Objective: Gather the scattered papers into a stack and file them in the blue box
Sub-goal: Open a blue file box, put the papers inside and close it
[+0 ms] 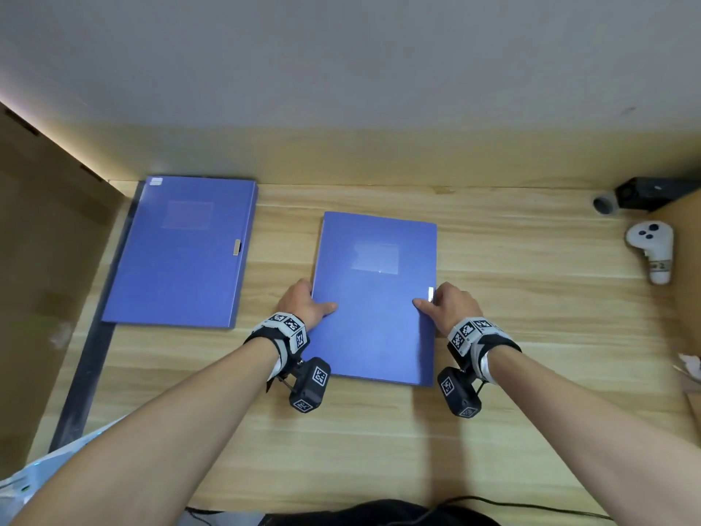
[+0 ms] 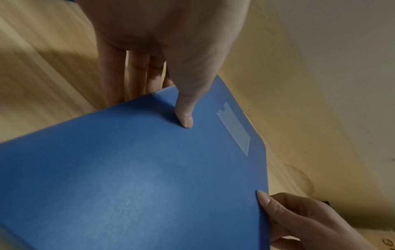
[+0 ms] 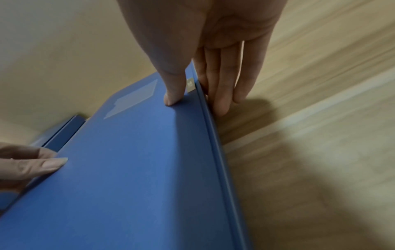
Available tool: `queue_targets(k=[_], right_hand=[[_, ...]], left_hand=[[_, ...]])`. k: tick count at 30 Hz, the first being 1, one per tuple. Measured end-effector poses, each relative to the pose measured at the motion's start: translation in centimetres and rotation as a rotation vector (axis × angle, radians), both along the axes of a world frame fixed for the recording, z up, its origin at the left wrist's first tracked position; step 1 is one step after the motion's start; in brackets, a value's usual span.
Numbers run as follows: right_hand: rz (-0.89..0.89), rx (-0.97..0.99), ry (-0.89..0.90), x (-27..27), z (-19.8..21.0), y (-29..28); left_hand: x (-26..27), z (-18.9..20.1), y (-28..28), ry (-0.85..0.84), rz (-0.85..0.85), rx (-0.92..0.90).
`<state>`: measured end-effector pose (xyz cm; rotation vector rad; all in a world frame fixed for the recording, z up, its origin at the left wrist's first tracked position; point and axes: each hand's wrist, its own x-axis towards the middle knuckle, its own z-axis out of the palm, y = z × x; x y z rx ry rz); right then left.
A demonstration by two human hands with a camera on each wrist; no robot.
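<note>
Holding the closed blue box (image 1: pixel 375 298) flat mid-table, my left hand (image 1: pixel 303 303) and right hand (image 1: pixel 449 305) each pinch a side edge, thumb on lid, fingers alongside. No loose papers visible; filing looks done, maybe only latching its clasp (image 1: pixel 430 294) left.

Blue box (image 1: pixel 375 298), pale wood-grain table (image 1: pixel 531 336)

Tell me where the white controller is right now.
In the head view the white controller lies on the wooden table at the far right, just nearer than the black device in the corner, well to the right of the right hand.
</note>
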<state>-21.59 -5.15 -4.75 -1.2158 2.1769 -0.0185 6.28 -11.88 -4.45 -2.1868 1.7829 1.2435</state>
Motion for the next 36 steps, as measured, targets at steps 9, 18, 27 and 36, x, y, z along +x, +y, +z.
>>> queue_targets(k=[9, 18, 27, 36], right_hand=[[-0.245, -0.210, -0.242, 6.2, 1.7, -1.3], [-0.214, -0.297, -0.292, 12.1, 4.0, -4.9], [-0.210, -0.292, -0.480, 22.8, 2.1, -12.6], [-0.197, -0.264, -0.560, 31.4, -0.2, -15.7]], left_hand=[[4.2, 2.9, -1.4, 0.020, 0.095, -0.108], [12.2, 5.1, -4.6, 0.031, 0.129, -0.120], [23.6, 7.8, -9.1, 0.142, 0.273, -0.161], [30.9, 6.2, -11.6, 0.251, 0.391, -0.126]])
